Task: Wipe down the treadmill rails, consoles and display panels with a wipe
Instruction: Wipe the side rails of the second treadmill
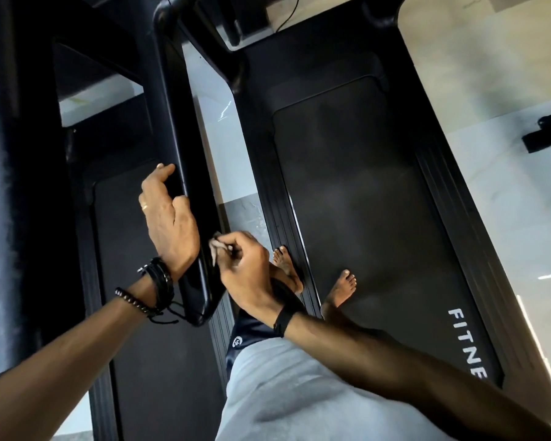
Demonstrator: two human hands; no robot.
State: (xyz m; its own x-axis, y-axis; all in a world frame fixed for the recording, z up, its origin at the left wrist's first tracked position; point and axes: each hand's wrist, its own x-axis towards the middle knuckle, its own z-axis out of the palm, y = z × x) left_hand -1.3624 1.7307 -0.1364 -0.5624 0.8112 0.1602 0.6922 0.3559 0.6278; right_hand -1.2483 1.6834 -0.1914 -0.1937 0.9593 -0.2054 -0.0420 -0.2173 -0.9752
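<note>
Pinching wipe (216, 246) w/ right hand (247, 268), on rail (185, 160) | left hand (169, 218) just beside, fingers curled over rail

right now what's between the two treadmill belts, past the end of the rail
In the head view, the black rail overhangs a bare strip of pale floor between the left belt and the right belt.

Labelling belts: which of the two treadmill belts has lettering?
The right-hand black treadmill belt, under the bare feet: white "FITNE" is printed near its end. The left black belt shows none.
</note>
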